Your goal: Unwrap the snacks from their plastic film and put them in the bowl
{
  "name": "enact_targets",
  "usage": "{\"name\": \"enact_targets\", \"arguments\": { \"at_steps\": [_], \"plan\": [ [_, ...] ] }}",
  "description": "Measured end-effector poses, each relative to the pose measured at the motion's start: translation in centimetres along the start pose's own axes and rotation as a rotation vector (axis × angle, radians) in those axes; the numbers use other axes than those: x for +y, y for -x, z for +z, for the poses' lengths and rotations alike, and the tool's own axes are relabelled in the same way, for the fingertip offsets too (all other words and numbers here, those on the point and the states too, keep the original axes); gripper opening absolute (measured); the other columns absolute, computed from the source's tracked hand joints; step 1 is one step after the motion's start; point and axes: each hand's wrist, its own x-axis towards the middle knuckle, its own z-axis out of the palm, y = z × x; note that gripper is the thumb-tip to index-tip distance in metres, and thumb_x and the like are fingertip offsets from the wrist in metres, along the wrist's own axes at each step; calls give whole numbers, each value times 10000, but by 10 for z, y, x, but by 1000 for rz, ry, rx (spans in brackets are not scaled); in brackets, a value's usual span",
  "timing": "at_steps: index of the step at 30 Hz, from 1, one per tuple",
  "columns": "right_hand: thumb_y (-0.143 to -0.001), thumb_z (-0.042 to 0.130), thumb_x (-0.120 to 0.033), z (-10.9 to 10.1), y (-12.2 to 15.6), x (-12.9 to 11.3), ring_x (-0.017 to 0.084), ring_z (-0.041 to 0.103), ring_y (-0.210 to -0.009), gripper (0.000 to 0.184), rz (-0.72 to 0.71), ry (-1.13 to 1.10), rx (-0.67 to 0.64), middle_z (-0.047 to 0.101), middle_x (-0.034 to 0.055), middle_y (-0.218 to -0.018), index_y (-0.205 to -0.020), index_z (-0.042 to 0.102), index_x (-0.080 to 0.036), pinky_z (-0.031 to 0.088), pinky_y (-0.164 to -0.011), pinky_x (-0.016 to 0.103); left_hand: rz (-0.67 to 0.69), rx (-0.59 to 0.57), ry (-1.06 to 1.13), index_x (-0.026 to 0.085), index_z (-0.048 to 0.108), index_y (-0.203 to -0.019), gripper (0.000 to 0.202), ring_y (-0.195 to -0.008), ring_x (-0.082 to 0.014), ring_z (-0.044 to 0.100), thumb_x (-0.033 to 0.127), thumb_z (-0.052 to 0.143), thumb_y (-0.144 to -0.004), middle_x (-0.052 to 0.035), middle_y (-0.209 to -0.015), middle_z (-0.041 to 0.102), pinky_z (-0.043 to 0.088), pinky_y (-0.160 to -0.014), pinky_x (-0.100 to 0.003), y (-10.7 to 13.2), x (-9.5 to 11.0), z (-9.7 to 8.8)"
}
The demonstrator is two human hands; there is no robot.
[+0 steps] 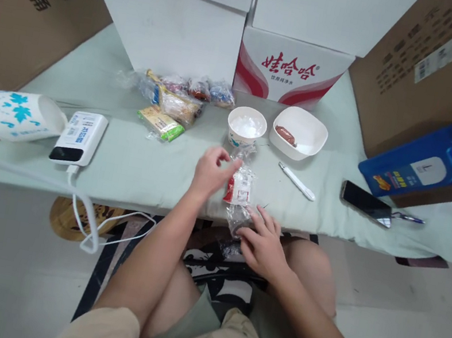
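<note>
A small red-and-white snack packet point(241, 188) in clear plastic wrap lies near the table's front edge, between my hands. My left hand point(213, 172) has its fingers curled and pinches the wrap's far end. At the near end, my right hand point(265, 240) rests with its fingers stretched out, touching the loose clear plastic point(238, 218), which hangs over the edge. Just beyond the packet stands a paper cup point(241, 137) with crumpled clear plastic in it. A white bowl point(311, 143) to its right holds a brown wrapped sausage point(285, 135). A white-handled cutter point(298, 181) lies to the right.
Several wrapped snacks point(176, 105) lie at the back left, with a green-yellow packet point(162, 123) before them. Left are a power bank point(80, 137) with its cable and a tipped paper cup point(17, 115). Right are a blue bottle point(422, 160) and phone point(366, 203). Boxes point(289, 69) wall the back.
</note>
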Motion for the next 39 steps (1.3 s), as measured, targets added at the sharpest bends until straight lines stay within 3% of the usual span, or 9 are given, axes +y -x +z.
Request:
{"name": "enact_targets", "arguments": {
  "at_steps": [6, 10, 14, 19, 22, 26, 30, 34, 39],
  "plan": [
    [-859, 620, -297, -6, -22, -17, 406, 288, -1491, 183, -47, -57, -181, 670, 16, -1336, -778, 780, -264, 121, -1202, 631, 98, -423, -116, 205, 562, -871, 265, -739, -150, 543, 325, 743, -719, -18, -923, 564, 484, -750, -306, 30, 0, 12],
    [-907, 574, -283, -7, -27, -18, 398, 314, -1485, 252, -102, -56, -127, 633, -18, -1410, -747, 766, -251, 108, -1191, 650, 77, -364, -21, 203, 547, -756, 66, -848, -164, 610, 175, 570, -811, -33, -905, 619, 498, -827, -302, 22, -7, 12],
    [-939, 534, -257, -9, -30, -13, 366, 391, -1449, 292, -66, -75, 4, 643, -1, -1401, -713, 718, -226, 185, -1166, 626, -6, -185, -105, 202, 576, -792, 128, -875, -189, 615, 312, 588, -857, -55, -937, 624, 490, -885, -353, 19, -3, 5],
    [-930, 564, -274, -11, -41, -15, 327, 536, -1304, 249, -182, -93, -66, 745, 19, -1198, -743, 724, -237, 158, -1188, 623, 70, -416, -162, 202, 624, -809, 236, -894, -217, 617, 413, 712, -749, -57, -948, 648, 491, -868, -356, 24, 1, 4],
    [-928, 558, -274, -10, -42, -18, 318, 540, -1301, 250, -230, -169, 0, 746, 11, -1179, -727, 704, -246, 222, -1176, 607, 41, -386, -138, 204, 595, -727, 143, -825, -198, 611, 314, 607, -818, -31, -812, 647, 488, -833, -334, 23, -2, 5],
    [-915, 535, -311, -10, -42, -10, 289, 642, -1117, 184, 236, -385, 230, 714, 107, -1181, -977, 692, -238, 488, -994, 512, -167, -291, 204, 210, 537, -760, 160, -785, -174, 639, 316, 536, -880, -6, -771, 636, 505, -747, -300, 18, -3, 3],
    [-844, 622, -486, -10, -54, 1, 279, 669, -1050, 644, 663, -760, 156, 608, 169, -1338, -1401, 448, -214, 572, -876, 475, -431, -474, 802, 216, 465, -827, 243, -910, -197, 710, 376, 647, -829, -36, -998, 704, 553, -739, -305, 18, 10, -3],
    [-744, 724, -497, -9, -69, 3, 258, 640, -1159, 768, 727, -1113, 202, 597, 127, -1370, -1386, 382, -252, 543, -984, 444, -430, -590, 1070, 225, 466, -853, 302, -1050, -266, 718, 389, 709, -781, -80, -1098, 725, 577, -857, -410, 22, 24, -11],
    [-719, 750, -459, -4, -71, 3, 235, 691, -1023, 585, 726, -1386, 243, 689, 44, -1207, -1215, 493, -283, 603, -835, 376, -424, -474, 1000, 233, 540, -862, 271, -1156, -323, 678, 492, 617, -834, -93, -1157, 712, 600, -789, -437, 20, 24, -28]
  ]
}}
